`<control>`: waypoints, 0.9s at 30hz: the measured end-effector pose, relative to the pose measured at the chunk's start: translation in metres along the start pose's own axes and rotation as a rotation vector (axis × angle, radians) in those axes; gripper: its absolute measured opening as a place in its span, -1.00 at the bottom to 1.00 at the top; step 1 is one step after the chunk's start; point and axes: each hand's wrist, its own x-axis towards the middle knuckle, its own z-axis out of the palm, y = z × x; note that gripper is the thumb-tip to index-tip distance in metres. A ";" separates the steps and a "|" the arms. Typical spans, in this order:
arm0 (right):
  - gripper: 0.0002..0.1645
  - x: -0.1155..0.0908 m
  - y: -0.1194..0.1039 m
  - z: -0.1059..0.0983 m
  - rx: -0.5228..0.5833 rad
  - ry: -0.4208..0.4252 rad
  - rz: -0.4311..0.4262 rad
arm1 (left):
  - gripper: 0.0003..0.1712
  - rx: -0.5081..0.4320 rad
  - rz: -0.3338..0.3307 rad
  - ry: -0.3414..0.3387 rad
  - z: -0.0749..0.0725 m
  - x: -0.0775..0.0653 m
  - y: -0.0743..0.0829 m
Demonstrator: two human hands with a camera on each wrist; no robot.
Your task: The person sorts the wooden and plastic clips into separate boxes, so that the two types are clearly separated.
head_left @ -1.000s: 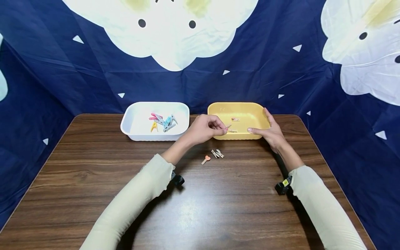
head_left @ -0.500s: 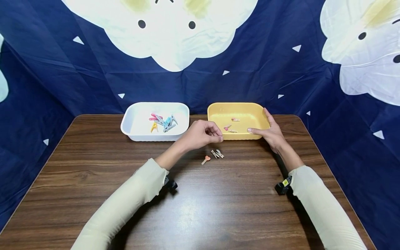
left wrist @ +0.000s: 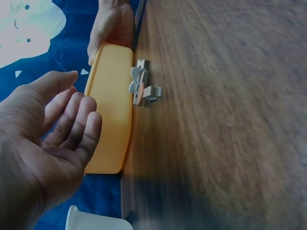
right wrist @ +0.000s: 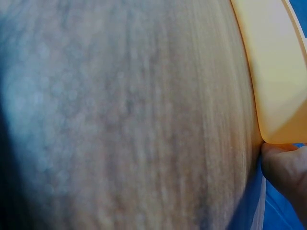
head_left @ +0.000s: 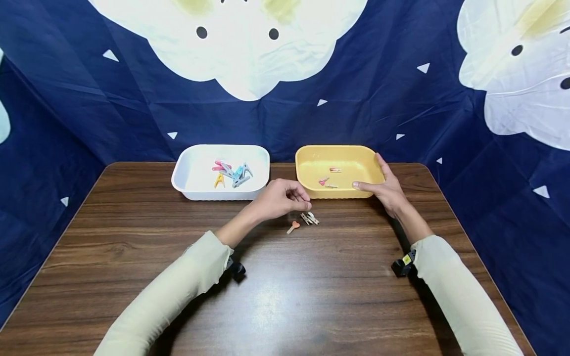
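My left hand holds nothing, its fingers loosely bent, just in front of the yellow tray. Below its fingertips lie two small wooden clothespins on the table, close together. Beside them is another wooden clothespin with an orange heart. In the left wrist view these clothespins overlap each other near the tray's front wall. My right hand grips the tray's right front corner, thumb over the front rim and fingers along the side. Inside the tray lie a pink heart clothespin, a red-and-white one and a plain one.
A white tray stands left of the yellow one, holding several plastic clothespins in pink, grey, blue and yellow. Both trays sit at the wooden table's back edge, before a dark blue cloth.
My left hand has let go of the pink heart clothespin in the yellow tray and drawn back toward the clothespins on the table. The right hand has stayed at the tray's corner.
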 end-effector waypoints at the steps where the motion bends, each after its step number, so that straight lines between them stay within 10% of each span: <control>1: 0.58 0.000 -0.001 0.000 0.001 0.000 -0.001 | -0.90 0.002 -0.001 -0.004 0.000 -0.001 0.000; 27: 0.57 0.003 0.003 0.000 0.029 -0.001 -0.004 | -0.90 -0.049 -0.092 -0.117 -0.004 -0.025 -0.029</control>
